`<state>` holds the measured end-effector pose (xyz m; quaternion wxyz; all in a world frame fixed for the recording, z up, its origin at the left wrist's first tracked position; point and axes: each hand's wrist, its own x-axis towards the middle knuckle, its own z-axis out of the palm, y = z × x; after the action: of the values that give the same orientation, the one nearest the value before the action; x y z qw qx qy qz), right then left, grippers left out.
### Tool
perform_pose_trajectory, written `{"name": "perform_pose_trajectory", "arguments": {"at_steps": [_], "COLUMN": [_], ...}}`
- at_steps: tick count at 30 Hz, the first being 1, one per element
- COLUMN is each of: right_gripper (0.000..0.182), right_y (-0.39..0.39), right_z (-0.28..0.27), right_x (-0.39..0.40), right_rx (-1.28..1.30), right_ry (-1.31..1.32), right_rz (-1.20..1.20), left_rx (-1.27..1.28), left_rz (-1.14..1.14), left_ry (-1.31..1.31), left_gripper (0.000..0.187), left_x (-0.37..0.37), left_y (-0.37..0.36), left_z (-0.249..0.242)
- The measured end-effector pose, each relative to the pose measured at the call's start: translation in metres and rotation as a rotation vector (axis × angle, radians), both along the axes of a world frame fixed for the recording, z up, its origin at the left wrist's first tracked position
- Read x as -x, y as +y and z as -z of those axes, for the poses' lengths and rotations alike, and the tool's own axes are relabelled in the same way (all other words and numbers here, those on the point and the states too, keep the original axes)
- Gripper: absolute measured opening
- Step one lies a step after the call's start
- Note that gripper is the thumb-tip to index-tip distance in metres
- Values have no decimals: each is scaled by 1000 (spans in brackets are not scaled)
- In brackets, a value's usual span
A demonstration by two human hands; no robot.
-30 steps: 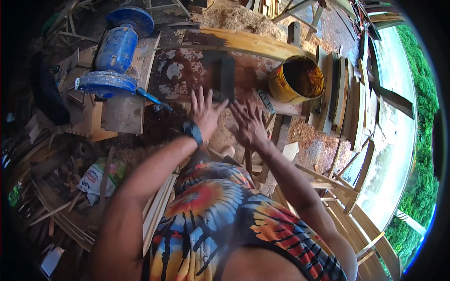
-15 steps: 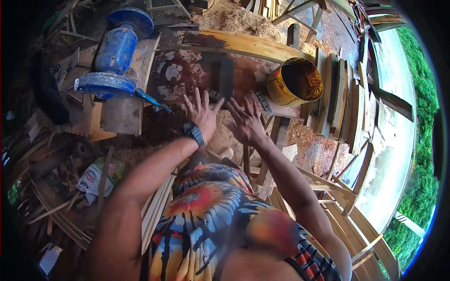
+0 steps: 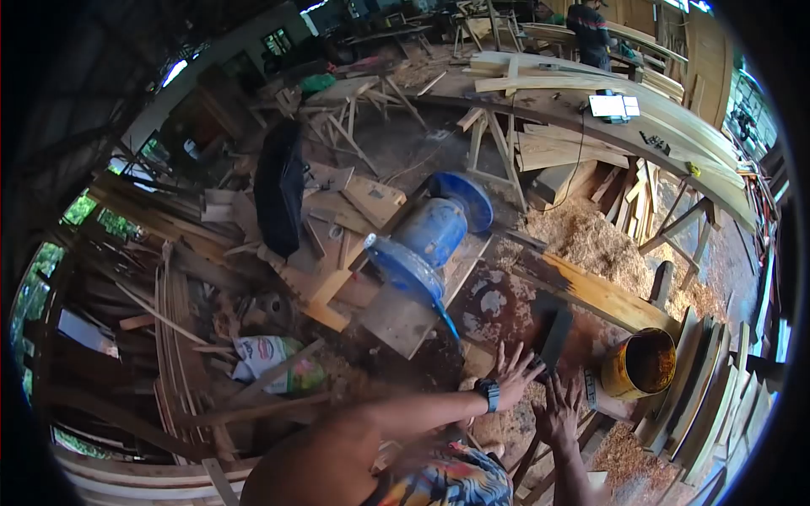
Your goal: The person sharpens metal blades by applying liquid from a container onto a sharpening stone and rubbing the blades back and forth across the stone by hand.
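My left hand (image 3: 511,379), a dark watch on its wrist, is open with its fingers spread. Its fingertips lie at the near end of a dark rectangular block (image 3: 555,336) on the stained bench (image 3: 496,297). Just right of it is my right hand (image 3: 558,413), also open, palm down, fingers stretched towards the block's near end. To its right a small strip with markings (image 3: 591,390) lies by the bench's front edge. Further right stands a yellow can (image 3: 620,371), stained dark inside. Left of the block sits a blue bench grinder (image 3: 432,231).
A yellowish plank (image 3: 603,295) runs along the bench's far side. Stacked boards (image 3: 696,384) stand right of the can. Wood shavings (image 3: 591,244) heap on the floor behind. A plastic bag (image 3: 268,363) lies among scraps at left. A person (image 3: 588,38) stands at the far back.
My view has swung left and up, showing more of the workshop and the far person. Both hands stay spread near the block's front end.
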<state>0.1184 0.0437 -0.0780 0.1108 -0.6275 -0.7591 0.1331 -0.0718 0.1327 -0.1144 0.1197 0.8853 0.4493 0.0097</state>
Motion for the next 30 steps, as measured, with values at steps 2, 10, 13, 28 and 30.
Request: {"name": "perform_pose_trajectory", "arguments": {"at_steps": [2,10,13,28,30], "right_gripper": [69,69,77,74,73], "right_y": [10,40,-12,-34,-35], "right_z": [6,14,3,12,14], "right_x": [-3,0,4,7,10], "right_rx": [-32,22,152,123,161], "right_ry": [27,43,68,97,82], "right_rz": [39,130,170,265,288], "left_rx": [12,-63,-67,37,21], "left_rz": [-9,102,132,128,140], "left_ry": [29,-116,-184,-44,-40], "left_gripper": [76,58,49,75,76], "left_x": [-3,-3,3,0,2], "left_y": [1,73,19,9,12], "left_z": [-6,21,0,-32,-29]}}
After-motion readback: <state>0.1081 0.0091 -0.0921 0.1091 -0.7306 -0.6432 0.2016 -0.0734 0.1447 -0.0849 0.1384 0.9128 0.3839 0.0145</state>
